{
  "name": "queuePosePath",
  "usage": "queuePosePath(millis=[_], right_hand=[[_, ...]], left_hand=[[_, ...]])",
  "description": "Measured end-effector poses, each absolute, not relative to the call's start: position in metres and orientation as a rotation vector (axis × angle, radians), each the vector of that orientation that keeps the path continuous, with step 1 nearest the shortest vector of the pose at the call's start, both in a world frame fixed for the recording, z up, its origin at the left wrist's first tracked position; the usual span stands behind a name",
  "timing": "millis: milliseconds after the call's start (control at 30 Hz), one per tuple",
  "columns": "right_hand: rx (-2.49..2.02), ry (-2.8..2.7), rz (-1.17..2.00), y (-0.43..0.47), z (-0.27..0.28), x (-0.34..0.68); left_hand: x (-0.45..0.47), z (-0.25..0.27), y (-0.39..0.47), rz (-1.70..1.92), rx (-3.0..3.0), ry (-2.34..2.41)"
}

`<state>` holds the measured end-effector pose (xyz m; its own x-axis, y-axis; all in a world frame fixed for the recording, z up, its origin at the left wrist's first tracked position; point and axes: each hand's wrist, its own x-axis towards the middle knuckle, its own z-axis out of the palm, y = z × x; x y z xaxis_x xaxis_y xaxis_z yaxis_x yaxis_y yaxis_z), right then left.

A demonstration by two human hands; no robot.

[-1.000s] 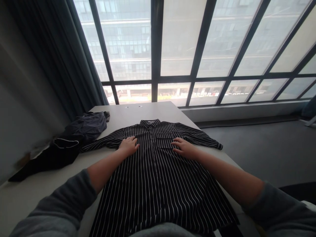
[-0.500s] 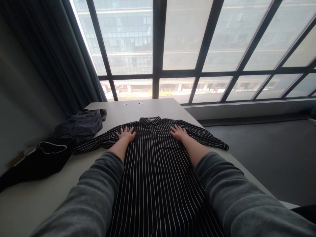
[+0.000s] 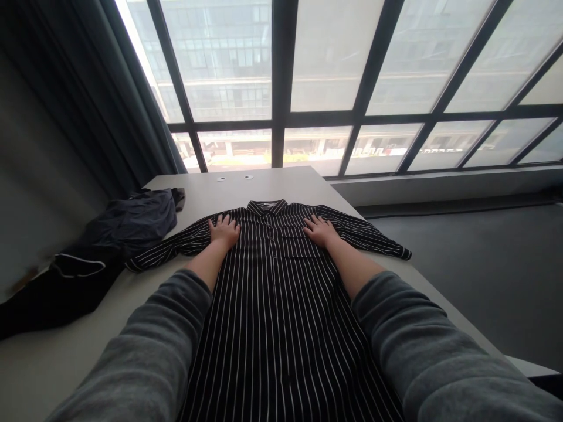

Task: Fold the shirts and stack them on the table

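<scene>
A black shirt [image 3: 272, 305] with white stripes lies spread out, front up, with its collar at the far end and both sleeves stretched sideways. My left hand [image 3: 224, 232] rests on the left side of the chest near the shoulder, fingers spread. On the other side, near the chest pocket [image 3: 301, 243], my right hand [image 3: 321, 231] lies with its fingers apart. Both palms face down on the cloth, and neither hand grips it. The shirt's lower end runs out of view at the bottom.
The white table [image 3: 193, 193] stands before a large window [image 3: 325, 53]. Dark clothes [image 3: 132, 220] are heaped at its left, with a black garment [image 3: 65, 296] closer to me. A dark curtain [image 3: 88, 88] hangs at the left. Grey floor [image 3: 484, 258] lies right of the table.
The view has tipped slightly downward, so the table appears a little higher in the picture. My hands stay at nearly the same spots on the shirt, fingers still spread.
</scene>
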<state>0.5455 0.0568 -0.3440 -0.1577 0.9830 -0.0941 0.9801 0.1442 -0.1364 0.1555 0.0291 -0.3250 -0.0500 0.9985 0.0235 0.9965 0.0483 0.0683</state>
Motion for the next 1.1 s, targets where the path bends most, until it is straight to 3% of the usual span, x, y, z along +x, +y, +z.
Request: queuePosePath(millis=[267,767,1100], right_hand=[[-2.028,-2.360,0.263,0.059,-0.345,0.547],[-1.985,-2.347,0.233,0.061,-0.352,0.548],[-1.807,-2.263,-0.014,0.050,-0.354,0.551]], left_hand=[[0.196,-0.331,-0.013,-0.037,2.445,1.740],[0.019,-0.325,-0.131,-0.079,2.074,2.508],[-0.002,-0.311,-0.149,0.035,1.802,2.766]])
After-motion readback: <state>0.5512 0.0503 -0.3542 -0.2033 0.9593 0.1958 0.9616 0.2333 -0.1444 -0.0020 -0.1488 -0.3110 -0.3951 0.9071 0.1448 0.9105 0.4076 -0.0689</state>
